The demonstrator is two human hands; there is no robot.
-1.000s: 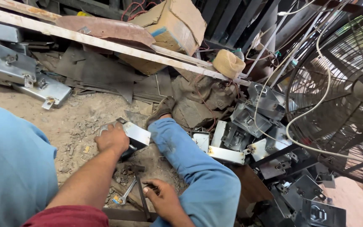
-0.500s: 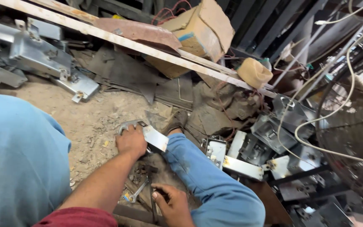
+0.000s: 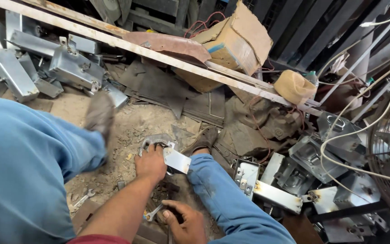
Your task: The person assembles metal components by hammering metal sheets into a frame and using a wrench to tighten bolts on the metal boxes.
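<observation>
Dusty scrap-strewn floor; left hand grasping metal bracket; right hand clenched.

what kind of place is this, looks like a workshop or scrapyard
Most likely a small metal workshop or scrap corner, with work done on a dirt floor. Piles of galvanised metal boxes, a spanner by the right hand, and a long rusty steel bar point to that.
</observation>
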